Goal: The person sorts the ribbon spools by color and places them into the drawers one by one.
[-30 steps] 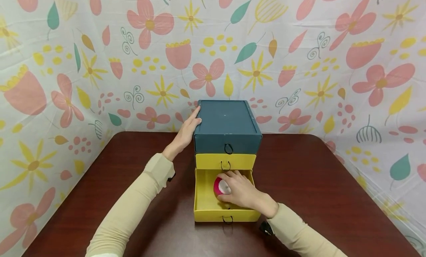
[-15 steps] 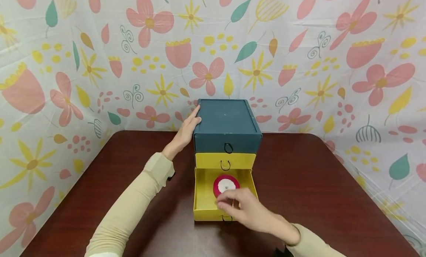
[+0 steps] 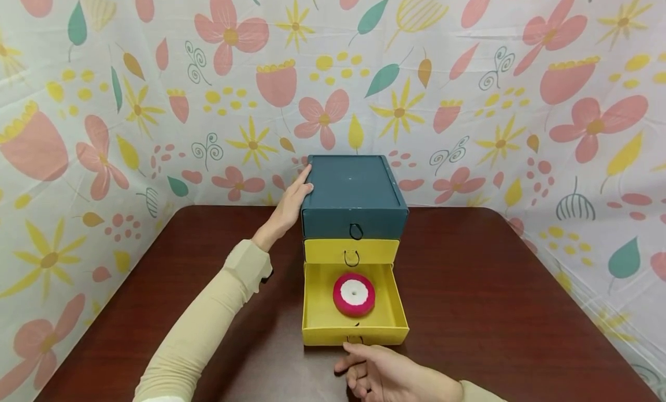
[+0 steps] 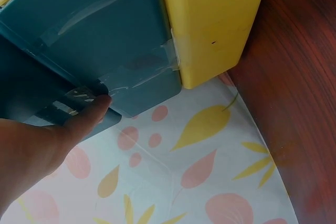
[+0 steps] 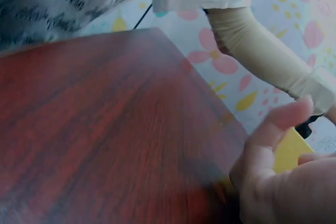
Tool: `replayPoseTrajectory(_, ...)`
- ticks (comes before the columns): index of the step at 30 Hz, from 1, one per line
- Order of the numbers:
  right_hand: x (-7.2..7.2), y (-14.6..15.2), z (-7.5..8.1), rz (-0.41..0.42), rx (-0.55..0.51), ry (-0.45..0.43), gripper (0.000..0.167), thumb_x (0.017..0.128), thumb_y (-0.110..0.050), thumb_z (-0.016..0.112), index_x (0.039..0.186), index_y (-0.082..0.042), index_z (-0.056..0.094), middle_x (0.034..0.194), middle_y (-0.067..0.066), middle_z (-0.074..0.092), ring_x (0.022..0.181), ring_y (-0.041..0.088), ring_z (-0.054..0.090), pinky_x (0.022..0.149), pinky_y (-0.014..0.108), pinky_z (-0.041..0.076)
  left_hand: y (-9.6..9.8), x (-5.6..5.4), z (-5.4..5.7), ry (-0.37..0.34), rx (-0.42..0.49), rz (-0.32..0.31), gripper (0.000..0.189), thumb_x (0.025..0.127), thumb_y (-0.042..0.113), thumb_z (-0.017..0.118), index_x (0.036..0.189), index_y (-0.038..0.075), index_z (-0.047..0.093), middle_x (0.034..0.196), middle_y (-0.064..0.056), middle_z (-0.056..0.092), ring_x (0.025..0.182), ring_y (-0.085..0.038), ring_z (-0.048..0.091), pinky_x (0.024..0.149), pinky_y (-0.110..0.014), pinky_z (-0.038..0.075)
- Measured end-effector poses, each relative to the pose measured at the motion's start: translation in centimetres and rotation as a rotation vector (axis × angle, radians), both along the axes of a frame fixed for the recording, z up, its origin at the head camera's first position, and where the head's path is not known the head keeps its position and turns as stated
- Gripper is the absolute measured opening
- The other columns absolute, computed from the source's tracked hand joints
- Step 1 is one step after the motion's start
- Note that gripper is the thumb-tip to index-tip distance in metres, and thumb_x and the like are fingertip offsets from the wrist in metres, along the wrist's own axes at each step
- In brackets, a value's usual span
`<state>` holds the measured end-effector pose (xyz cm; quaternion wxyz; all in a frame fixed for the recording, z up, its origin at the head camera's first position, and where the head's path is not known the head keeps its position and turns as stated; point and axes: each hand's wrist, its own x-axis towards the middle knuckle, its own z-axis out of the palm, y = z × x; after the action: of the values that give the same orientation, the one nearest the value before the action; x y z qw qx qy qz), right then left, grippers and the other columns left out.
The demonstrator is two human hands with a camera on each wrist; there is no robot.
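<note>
A small drawer unit stands on the table, with a dark blue box (image 3: pixel 354 185) on top and yellow drawers below. The lowest yellow drawer (image 3: pixel 355 336) is pulled out. Flat inside it lies a bright pink roll with a white centre, like a ribbon spool (image 3: pixel 354 295). My left hand (image 3: pixel 288 210) rests against the blue box's left side, its thumb (image 4: pixel 92 116) visible on the blue side in the left wrist view. Just in front of the open drawer, my right hand (image 3: pixel 385 370) has loosely bent fingers near the black loop handle (image 3: pixel 355 339); whether it touches the loop is unclear.
A closed yellow drawer front (image 3: pixel 352 251) with a black loop sits between the blue box and the open drawer. Another loop hangs on the blue front (image 3: pixel 333 225). The brown table (image 3: pixel 468 292) extends to both sides, with a flower-print cloth (image 3: pixel 322 61) behind it.
My right hand has let go of the pink spool, leaving it in the drawer, and has drawn back toward me to below the drawer's front. The left hand has stayed in place.
</note>
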<state>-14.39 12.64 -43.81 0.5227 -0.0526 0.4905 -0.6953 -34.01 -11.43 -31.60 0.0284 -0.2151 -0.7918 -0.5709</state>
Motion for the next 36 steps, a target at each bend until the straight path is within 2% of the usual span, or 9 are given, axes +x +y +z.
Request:
replayPoseTrajectory(6,-0.4,-0.2,-0.5,-0.125,-0.052,0.021,0.03,0.101,-0.037,0.044,0.099,-0.015,0.064,0.069,-0.014,0.061,0.057,-0.004,0.051,0.052,0.01,0.04,0.0,0.0,-0.1,0.009,0.001,-0.004,0.058,0.104,0.035,0.029,0.157,0.024,0.011,0.164,0.006,0.006,0.152,-0.02,0.008,0.122,-0.049,0.011)
replayPoseTrajectory(11,-0.5,-0.4,-0.7,-0.141,-0.091,0.082,0.027,0.103,-0.031,0.041,0.095,-0.016,0.063,0.07,-0.014,0.06,0.056,-0.003,0.049,0.049,0.009,0.037,0.0,0.0,-0.1,0.011,0.002,-0.005,0.058,0.103,0.036,0.029,0.157,0.024,0.011,0.164,0.007,0.006,0.152,-0.019,0.008,0.122,-0.049,0.012)
replayPoseTrajectory(20,-0.9,-0.6,-0.7,-0.179,-0.066,0.12,0.025,0.103,-0.031,0.044,0.092,-0.015,0.059,0.068,-0.013,0.056,0.056,-0.004,0.046,0.047,0.009,0.033,0.0,-0.1,-0.1,0.01,-0.002,-0.003,0.058,0.103,0.037,0.028,0.157,0.025,0.01,0.164,0.007,0.006,0.152,-0.019,0.008,0.122,-0.049,0.012)
replayPoseTrajectory(25,-1.7,-0.6,-0.6,-0.22,-0.038,0.146,0.025,0.102,-0.03,0.045,0.09,-0.014,0.059,0.067,-0.012,0.055,0.055,-0.003,0.045,0.046,0.01,0.033,0.0,-0.1,-0.1,0.016,-0.003,-0.001,0.058,0.103,0.036,0.028,0.157,0.024,0.01,0.164,0.007,0.006,0.152,-0.018,0.006,0.122,-0.048,0.011)
replayPoseTrajectory(36,-4.3,-0.8,-0.5,-0.258,-0.027,0.168,0.027,0.104,-0.028,0.041,0.089,-0.013,0.058,0.066,-0.011,0.056,0.054,-0.002,0.046,0.046,0.011,0.035,0.0,-0.1,-0.1,0.019,-0.012,0.006,0.059,0.103,0.037,0.029,0.157,0.024,0.011,0.164,0.007,0.007,0.152,-0.018,0.007,0.122,-0.048,0.012)
